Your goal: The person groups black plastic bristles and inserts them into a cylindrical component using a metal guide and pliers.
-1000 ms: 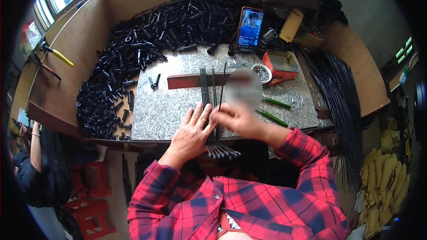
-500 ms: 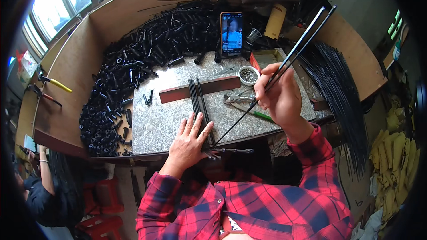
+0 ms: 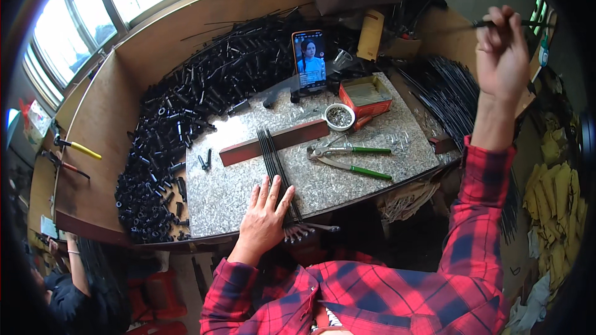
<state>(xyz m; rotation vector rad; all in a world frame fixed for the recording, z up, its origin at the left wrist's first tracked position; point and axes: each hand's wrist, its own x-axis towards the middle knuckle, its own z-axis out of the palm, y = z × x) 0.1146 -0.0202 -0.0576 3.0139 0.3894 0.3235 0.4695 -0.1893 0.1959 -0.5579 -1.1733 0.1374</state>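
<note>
Worktop (image 3: 347, 189) bears a bundle of thin black rods (image 3: 269, 149) crossing a dark red bar (image 3: 303, 136) and overhanging the front edge, where the left hand (image 3: 263, 220) lies with fingers outstretched on the bundle, gripping nothing. The right hand (image 3: 504, 56) has just swung up beyond the right edge, fingers curled around a blurred dark rod (image 3: 537, 23), leaving the left alone to steady the bundle.

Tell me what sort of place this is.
Probably a small assembly workshop: small black parts lie heaped on a walled wooden bench, green-handled pliers lie on its speckled slab, and thin black rods lie under the left hand.
</note>
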